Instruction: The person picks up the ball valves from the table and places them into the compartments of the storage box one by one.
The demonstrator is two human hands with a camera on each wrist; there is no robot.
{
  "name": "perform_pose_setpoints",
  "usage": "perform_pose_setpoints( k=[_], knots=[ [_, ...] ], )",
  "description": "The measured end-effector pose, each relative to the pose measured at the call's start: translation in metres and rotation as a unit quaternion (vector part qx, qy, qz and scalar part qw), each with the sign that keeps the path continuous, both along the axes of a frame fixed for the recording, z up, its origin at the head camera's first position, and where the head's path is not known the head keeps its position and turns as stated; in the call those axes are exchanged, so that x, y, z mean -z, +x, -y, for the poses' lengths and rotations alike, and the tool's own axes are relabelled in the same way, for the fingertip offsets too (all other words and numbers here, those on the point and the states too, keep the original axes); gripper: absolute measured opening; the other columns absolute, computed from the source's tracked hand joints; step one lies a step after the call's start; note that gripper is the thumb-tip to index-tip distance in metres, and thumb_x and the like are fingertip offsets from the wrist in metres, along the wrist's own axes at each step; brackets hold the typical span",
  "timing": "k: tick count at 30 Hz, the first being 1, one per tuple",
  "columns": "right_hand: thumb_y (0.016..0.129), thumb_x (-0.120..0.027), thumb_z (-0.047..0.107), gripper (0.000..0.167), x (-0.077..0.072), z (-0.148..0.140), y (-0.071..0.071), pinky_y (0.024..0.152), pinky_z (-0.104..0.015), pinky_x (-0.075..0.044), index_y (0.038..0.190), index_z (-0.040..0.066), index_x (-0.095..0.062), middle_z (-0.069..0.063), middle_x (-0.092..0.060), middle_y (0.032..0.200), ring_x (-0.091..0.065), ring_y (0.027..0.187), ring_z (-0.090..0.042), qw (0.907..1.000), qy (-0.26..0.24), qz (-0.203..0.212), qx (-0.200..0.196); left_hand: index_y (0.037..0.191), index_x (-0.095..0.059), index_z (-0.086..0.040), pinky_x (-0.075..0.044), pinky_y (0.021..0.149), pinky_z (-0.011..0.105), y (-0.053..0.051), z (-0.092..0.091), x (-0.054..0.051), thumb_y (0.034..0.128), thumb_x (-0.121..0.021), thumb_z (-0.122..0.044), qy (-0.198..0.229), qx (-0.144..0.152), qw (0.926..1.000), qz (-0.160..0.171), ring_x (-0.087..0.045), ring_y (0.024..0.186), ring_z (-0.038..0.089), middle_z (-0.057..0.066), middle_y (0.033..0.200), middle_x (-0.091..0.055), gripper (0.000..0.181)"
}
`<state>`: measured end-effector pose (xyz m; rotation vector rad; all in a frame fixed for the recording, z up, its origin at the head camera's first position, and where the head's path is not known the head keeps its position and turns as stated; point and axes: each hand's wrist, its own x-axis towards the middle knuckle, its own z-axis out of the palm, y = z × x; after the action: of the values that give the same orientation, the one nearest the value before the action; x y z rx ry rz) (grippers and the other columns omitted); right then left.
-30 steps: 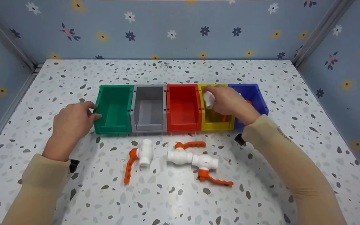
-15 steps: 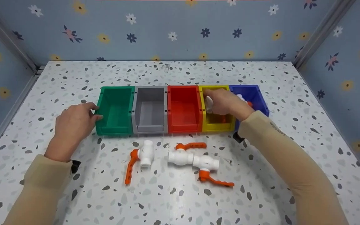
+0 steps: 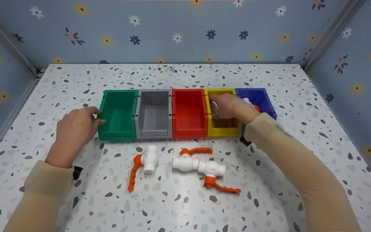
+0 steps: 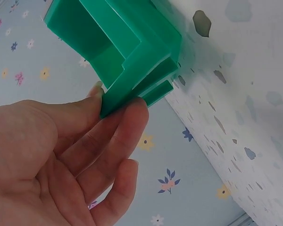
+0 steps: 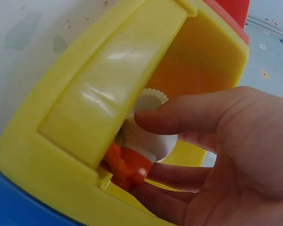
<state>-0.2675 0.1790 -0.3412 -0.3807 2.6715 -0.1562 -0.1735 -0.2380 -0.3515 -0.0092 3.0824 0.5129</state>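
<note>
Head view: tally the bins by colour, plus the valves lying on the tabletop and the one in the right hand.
Green bin: 1
Grey bin: 1
Red bin: 1
Yellow bin: 1
Blue bin: 1
Valves on the tabletop: 3
Held valve, in the right hand: 1
Total: 9

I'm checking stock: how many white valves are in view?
5 visible: left valve, middle valve and right valve on the table; held valve in the right hand, inside the yellow bin; partly hidden valve in the blue bin. More may hide there.
</note>
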Motion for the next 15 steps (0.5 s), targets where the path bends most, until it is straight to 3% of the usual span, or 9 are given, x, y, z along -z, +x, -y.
perform_pose_setpoints(
  k=[5, 15],
  knots=[
    [0.095, -0.065, 0.016, 0.044, -0.001, -0.001, 0.001, 0.096, -0.049, -0.047, 0.137, 0.018, -0.052, -0.011, -0.062, 0.116, -0.056, 0.098, -0.030, 0.9996, 0.004, -0.016, -0.023, 0.128, -0.060, 0.005, -0.054, 0.063, 0.051, 0.001, -0.001, -0.001, 0.0974, -0.065, -0.017, -0.005, 0.000, 0.9999, -0.010, -0.063, 0.085, 0.040, 0.031, 0.111, -0.065, 0.038],
    [0.096, -0.065, 0.020, 0.049, -0.012, 0.001, 0.012, 0.093, -0.048, -0.049, 0.143, 0.022, -0.051, -0.007, -0.060, 0.123, -0.055, 0.100, -0.029, 0.9997, -0.011, -0.023, 0.001, 0.129, -0.059, 0.005, -0.054, 0.069, 0.054, 0.000, 0.000, 0.000, 0.0976, -0.065, -0.018, -0.002, -0.002, 1.0000, 0.002, -0.061, 0.089, 0.042, 0.032, 0.113, -0.063, 0.039]
  ],
)
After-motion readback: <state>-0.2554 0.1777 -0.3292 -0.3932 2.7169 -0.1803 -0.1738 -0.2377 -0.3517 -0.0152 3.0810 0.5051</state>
